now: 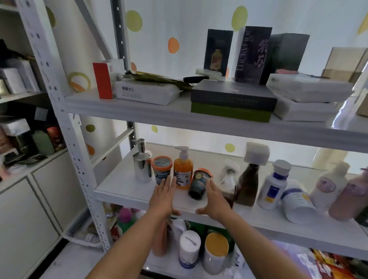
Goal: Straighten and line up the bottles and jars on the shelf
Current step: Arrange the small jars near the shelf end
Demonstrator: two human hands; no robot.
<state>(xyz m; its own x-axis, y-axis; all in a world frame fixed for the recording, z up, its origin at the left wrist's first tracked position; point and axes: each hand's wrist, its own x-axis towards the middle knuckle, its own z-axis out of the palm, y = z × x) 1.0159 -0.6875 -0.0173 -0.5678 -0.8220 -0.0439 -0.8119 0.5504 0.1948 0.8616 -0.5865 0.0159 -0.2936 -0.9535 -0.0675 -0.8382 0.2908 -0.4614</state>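
On the shelf (122, 183), the left hand (163, 194) lies straight-fingered and empty at 6 o'clock of the upright jar (162, 168), while the right hand (215, 198), likewise flat and empty, touches the tilted jar (198, 185) at its 3 o'clock side.

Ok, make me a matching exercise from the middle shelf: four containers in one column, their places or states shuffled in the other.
1 chrome pump dispenser
2 orange pump bottle
3 dark jar
4 pink bottle

A tilted, by the right hand
B near the right end
C far left of the row
D upright, third from the left

Pairs: 1-C, 2-D, 3-A, 4-B
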